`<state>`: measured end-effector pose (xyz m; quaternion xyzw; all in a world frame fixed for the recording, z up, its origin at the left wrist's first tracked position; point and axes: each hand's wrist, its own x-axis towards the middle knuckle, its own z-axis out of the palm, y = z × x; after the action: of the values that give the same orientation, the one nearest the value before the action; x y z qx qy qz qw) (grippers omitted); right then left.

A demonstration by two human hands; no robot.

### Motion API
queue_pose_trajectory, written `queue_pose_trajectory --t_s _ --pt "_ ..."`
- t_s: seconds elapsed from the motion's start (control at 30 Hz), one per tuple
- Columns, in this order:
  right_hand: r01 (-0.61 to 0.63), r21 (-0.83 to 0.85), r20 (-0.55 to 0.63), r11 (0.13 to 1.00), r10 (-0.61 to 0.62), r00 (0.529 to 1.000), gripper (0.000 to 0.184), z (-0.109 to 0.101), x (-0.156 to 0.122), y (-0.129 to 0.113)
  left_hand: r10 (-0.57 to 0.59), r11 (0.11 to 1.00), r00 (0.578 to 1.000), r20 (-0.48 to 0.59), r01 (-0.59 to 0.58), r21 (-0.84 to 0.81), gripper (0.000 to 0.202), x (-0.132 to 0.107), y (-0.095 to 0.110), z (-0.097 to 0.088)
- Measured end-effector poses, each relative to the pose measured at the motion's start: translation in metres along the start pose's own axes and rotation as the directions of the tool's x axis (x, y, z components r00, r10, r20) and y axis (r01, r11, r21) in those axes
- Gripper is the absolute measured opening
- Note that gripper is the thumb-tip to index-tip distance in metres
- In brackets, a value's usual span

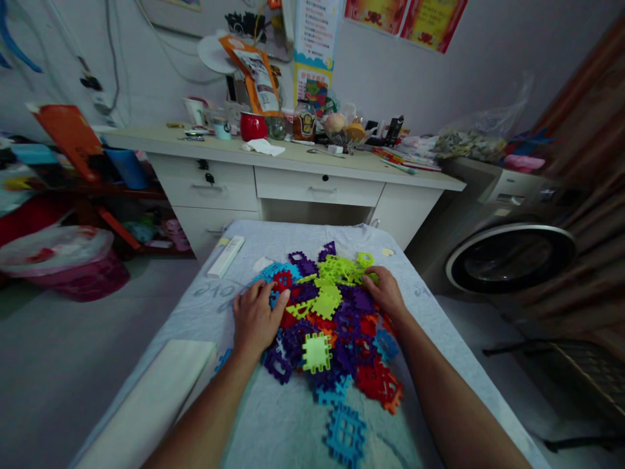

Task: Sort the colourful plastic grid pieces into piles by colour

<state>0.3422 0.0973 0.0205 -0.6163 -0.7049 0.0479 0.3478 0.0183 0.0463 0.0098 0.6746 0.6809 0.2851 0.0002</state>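
A heap of colourful plastic interlocking building pieces lies on the cloth-covered table, with purple, red, blue, orange and yellow-green ones mixed. My left hand rests open at the heap's left side, fingers apart, next to red and blue pieces. At the upper right, my right hand has its fingers closed at a yellow-green building piece; its grip is partly hidden. More yellow-green pieces gather beside it. A pale green square piece lies on top near the front, and a blue window-shaped piece sits nearest me.
A long white box lies along the table's left side, and a smaller white box farther back. Behind stands a white desk crowded with jars, cups and books. A washing machine is at right, a pink bin at left.
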Motion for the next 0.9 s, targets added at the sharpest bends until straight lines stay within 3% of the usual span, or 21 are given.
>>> queue_pose_trajectory --t_s 0.2,0.4,0.6,0.9 --pt "0.009 0.032 -0.038 0.999 -0.008 0.999 0.030 -0.008 0.001 -0.007 -0.006 1.000 1.000 0.006 0.006 -0.017 0.045 0.000 0.002 -0.002" --pt "-0.112 0.096 0.012 0.989 0.111 0.994 0.038 -0.020 -0.006 -0.009 -0.007 0.999 1.000 0.001 0.007 -0.042 0.045 0.000 0.003 -0.004" --pt "-0.168 0.006 0.006 0.986 0.168 0.986 0.044 -0.017 -0.026 -0.002 -0.008 1.000 1.000 0.004 0.008 -0.026 0.046 -0.001 0.005 -0.007" --pt "-0.044 0.070 0.012 0.997 0.044 0.999 0.037 -0.009 -0.043 -0.022 -0.013 1.000 1.000 0.025 0.013 -0.024 0.045 -0.001 0.005 -0.005"
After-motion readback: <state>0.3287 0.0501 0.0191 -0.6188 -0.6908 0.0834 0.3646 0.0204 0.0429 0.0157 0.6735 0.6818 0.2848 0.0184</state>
